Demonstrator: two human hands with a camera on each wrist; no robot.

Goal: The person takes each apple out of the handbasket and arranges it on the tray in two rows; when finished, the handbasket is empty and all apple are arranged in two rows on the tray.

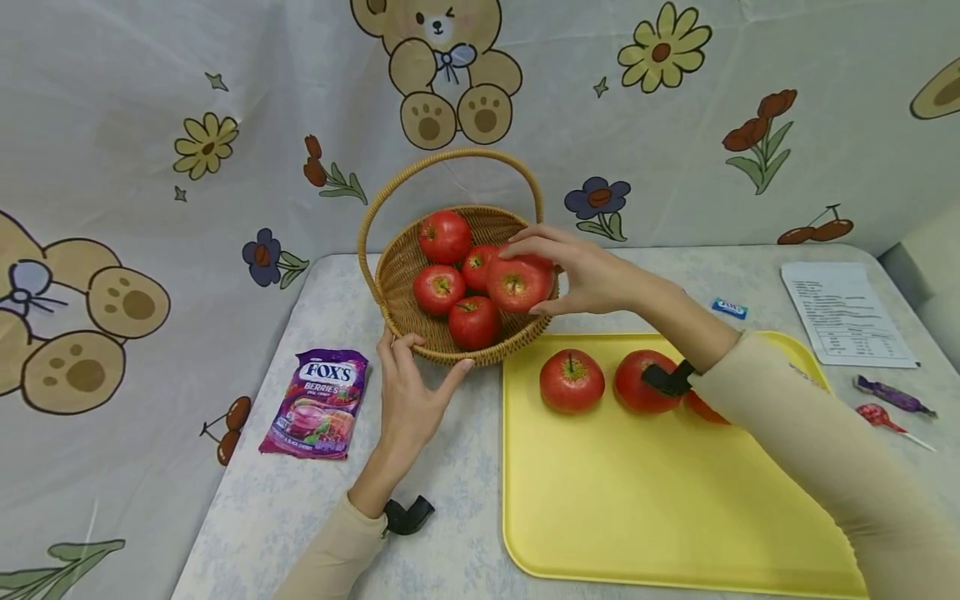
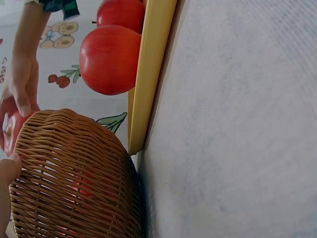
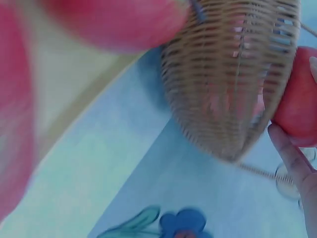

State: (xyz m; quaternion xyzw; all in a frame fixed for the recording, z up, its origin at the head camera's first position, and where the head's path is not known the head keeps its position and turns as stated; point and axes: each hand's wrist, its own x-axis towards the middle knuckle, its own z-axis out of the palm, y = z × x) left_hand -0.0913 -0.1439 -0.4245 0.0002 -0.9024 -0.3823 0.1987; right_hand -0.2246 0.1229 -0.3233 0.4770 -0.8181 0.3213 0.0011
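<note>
A wicker basket [image 1: 401,267] with a tall arched handle stands at the back of the table, several red apples [image 1: 438,290] inside. My left hand [image 1: 411,396] grips its front left rim, fingers over the edge and thumb against the outside. In the left wrist view the woven wall [image 2: 74,168] fills the lower left. My right hand [image 1: 588,271] holds another red apple [image 1: 517,285] over the basket's right side, fingers on top and thumb below. In the right wrist view that apple [image 3: 299,104] is at the basket's rim.
A yellow tray [image 1: 637,508] at the right carries three apples [image 1: 572,381], one mostly behind my right sleeve. A purple candy bag [image 1: 318,408] lies at the left. Farther right are a small blue candy [image 1: 729,308], a printed paper [image 1: 847,317], a purple-wrapped candy [image 1: 894,396] and a lollipop [image 1: 876,414].
</note>
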